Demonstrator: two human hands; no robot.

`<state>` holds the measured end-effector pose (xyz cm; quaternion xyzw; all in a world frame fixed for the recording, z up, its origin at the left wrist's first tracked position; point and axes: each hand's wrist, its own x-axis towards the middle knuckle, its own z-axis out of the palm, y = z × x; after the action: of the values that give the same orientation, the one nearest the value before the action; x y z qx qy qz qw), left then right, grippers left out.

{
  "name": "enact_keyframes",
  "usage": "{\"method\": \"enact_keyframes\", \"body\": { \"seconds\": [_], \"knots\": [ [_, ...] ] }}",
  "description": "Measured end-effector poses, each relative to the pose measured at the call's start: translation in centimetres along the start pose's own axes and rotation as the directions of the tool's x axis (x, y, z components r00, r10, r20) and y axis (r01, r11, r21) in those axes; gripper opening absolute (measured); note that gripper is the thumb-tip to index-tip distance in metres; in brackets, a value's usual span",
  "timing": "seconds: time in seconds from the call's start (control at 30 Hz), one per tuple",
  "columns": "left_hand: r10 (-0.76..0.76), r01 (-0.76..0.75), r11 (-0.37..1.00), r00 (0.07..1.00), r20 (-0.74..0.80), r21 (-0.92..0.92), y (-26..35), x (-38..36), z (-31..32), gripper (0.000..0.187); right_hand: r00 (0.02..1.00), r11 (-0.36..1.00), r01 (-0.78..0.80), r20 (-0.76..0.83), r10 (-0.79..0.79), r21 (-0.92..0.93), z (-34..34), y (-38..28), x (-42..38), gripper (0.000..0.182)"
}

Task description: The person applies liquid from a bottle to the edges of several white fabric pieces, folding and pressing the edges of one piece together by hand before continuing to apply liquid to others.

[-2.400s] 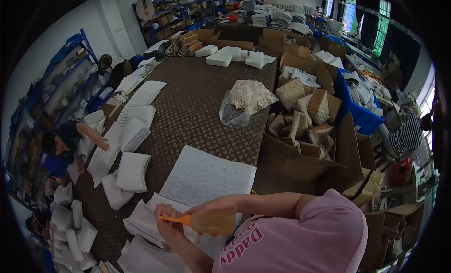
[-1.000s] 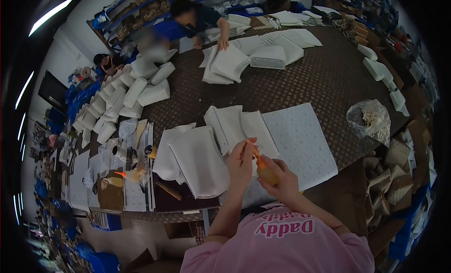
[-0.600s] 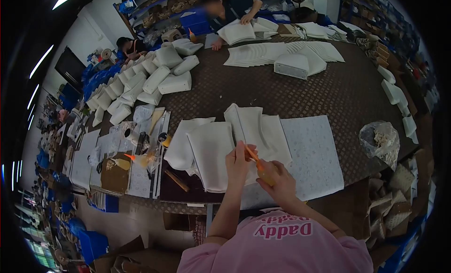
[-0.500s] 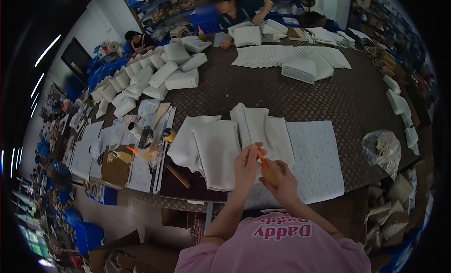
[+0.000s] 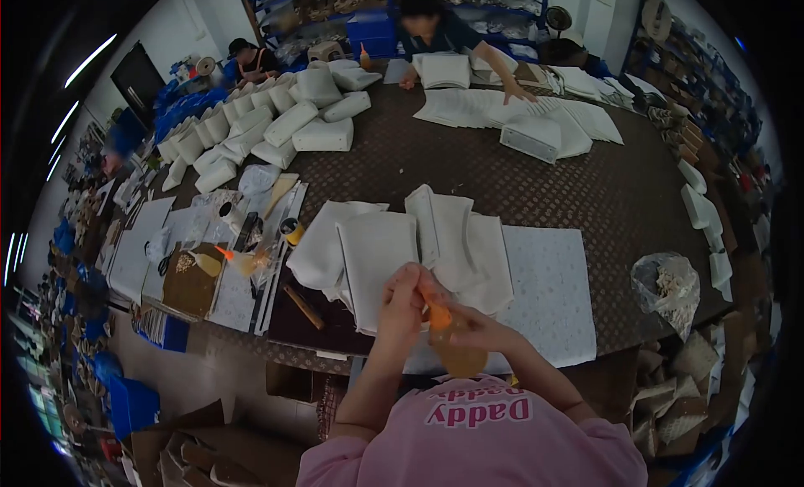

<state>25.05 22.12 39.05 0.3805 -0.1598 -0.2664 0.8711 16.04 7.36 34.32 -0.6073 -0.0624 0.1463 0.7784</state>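
My right hand (image 5: 476,328) is wrapped round a squeeze glue bottle (image 5: 456,355) with an amber body and an orange nozzle. The bottle is tilted, its nozzle pointing up and left. Closed at the nozzle's tip is my left hand (image 5: 402,304); its fingers partly hide the tip. Both hands are in front of my chest, over the near edge of several white padded pieces (image 5: 378,244). Another curved white piece (image 5: 444,236) leans on the pile just beyond my fingers.
A patterned sheet (image 5: 548,290) lies under the pile's right side. To the left are a second glue bottle (image 5: 243,259), a wooden-handled tool (image 5: 303,308) and a yellow-black roll (image 5: 291,230). A plastic bag (image 5: 667,286) sits right. Across the table, a co-worker's hand (image 5: 517,92) touches fanned white sheets (image 5: 469,106).
My hands and the glue bottle have come lower and nearer to my body. The bottle is turned more upright. The co-worker's arm has stretched out over the fanned sheets.
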Motion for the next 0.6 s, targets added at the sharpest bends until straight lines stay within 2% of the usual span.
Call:
{"method": "enact_keyframes", "body": {
  "seconds": [0.03, 0.07, 0.1, 0.17, 0.23, 0.33, 0.43, 0.5, 0.53, 0.6],
  "knots": [
    [0.012, -0.010, 0.999, 0.999, -0.050, 0.045, 0.3, 0.2, -0.8, 0.032, 1.000, 0.988, -0.025, 0.017, 0.023, 0.151, 0.3, -0.3, 0.3, 0.065],
    [0.029, -0.020, 0.996, 0.995, -0.100, 0.090, 0.7, 0.3, -1.4, 0.032, 0.994, 0.977, -0.085, 0.079, 0.070, 0.197, 0.5, -0.9, 0.6, 0.065],
    [0.033, -0.027, 0.996, 0.997, -0.077, 0.085, 1.2, 0.2, -1.6, 0.031, 0.983, 0.960, -0.146, 0.141, 0.114, 0.238, 0.7, -1.8, 0.7, 0.064],
    [-0.051, 0.051, 0.999, 0.990, -0.131, -0.002, 1.8, -0.3, -2.3, 0.030, 0.978, 0.971, -0.176, 0.138, 0.154, 0.163, 0.9, -1.7, 1.1, 0.064],
    [-0.124, 0.111, 0.990, 0.978, -0.168, -0.085, 2.0, -0.3, -3.0, 0.029, 0.993, 0.990, -0.117, 0.008, 0.118, -0.076, 0.9, -1.1, 1.6, 0.065],
    [-0.210, 0.182, 0.971, 0.958, -0.195, -0.153, 1.2, 0.1, -4.0, 0.028, 0.985, 0.976, -0.172, -0.005, 0.172, -0.134, 0.8, -1.6, 1.8, 0.065],
    [-0.283, 0.247, 0.950, 0.940, -0.193, -0.189, 0.7, 0.4, -3.9, 0.027, 0.986, 0.986, -0.167, -0.003, 0.167, -0.021, 1.1, -1.8, 1.6, 0.065],
    [-0.339, 0.290, 0.923, 0.924, -0.175, -0.253, 0.6, 0.9, -3.7, 0.028, 0.982, 0.973, -0.171, 0.053, 0.182, -0.157, 0.2, -0.9, 1.8, 0.071],
    [-0.322, 0.296, 0.882, 0.947, -0.009, -0.367, 0.0, 1.4, -4.7, 0.028, 0.978, 0.960, -0.170, 0.081, 0.192, -0.224, -0.2, -0.5, 1.9, 0.074],
    [-0.200, 0.347, 0.753, 0.930, 0.307, -0.559, -0.3, 2.5, -6.8, 0.029, 0.984, 0.986, -0.119, 0.122, 0.133, -0.119, -0.2, 0.3, 1.5, 0.073]
  ]
}}
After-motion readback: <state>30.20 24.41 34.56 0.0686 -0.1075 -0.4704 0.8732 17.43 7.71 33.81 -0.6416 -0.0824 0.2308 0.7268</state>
